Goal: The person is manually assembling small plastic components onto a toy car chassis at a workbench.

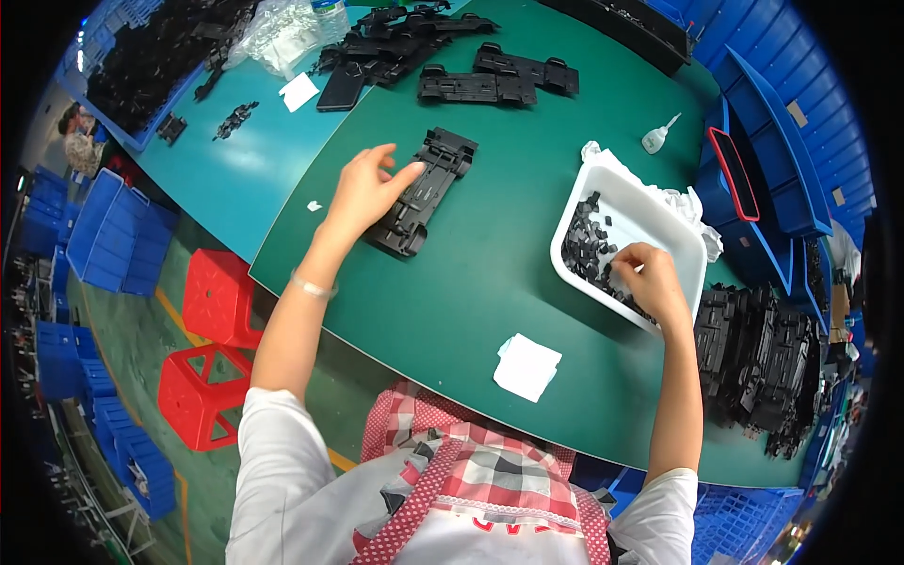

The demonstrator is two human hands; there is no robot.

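Observation:
On the green table in front of me lies a black plastic car chassis with wheel arches at its corners, set at a slant. My left hand is at its left edge, thumb resting on the chassis and the other fingers spread apart beside it. At the right, my right hand reaches into a white plastic tub. Its thumb and fingertips are pinched together over small black plastic pieces piled along the tub's left side. What sits between those fingertips is too small to make out.
More chassis lie at the far side, and others are stacked at the right. White paper lies near the front edge. A small white dropper bottle stands behind the tub. Red stools are on the floor at left.

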